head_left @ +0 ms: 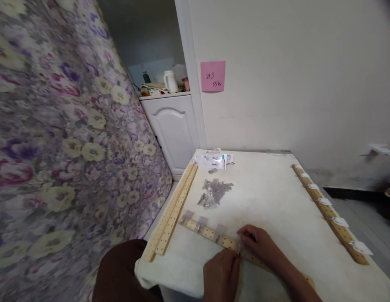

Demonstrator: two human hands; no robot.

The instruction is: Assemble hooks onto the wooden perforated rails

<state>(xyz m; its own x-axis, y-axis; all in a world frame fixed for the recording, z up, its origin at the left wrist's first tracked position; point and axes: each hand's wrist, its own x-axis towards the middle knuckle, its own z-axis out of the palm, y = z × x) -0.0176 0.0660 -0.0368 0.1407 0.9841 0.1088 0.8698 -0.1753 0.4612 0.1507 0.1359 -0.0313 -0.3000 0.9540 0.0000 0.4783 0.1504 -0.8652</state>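
Observation:
A perforated wooden strip (210, 233) lies across the near part of the white table (270, 197), with small clear clips fitted along it. My left hand (220, 274) is closed with its fingertips at the strip. My right hand (259, 247) rests on the same strip, fingers curled and pinching at a spot where something small and clear sits; I cannot make out what. A loose heap of clear clips (214, 193) lies in the table's middle, beyond both hands.
Two perforated strips (174, 209) lie along the table's left edge. Another strip with white clips (330, 212) runs along the right edge. Plastic packets (214, 159) sit at the far edge. A flowered mattress (56, 138) stands at left; a pink note (213, 76) hangs on the wall.

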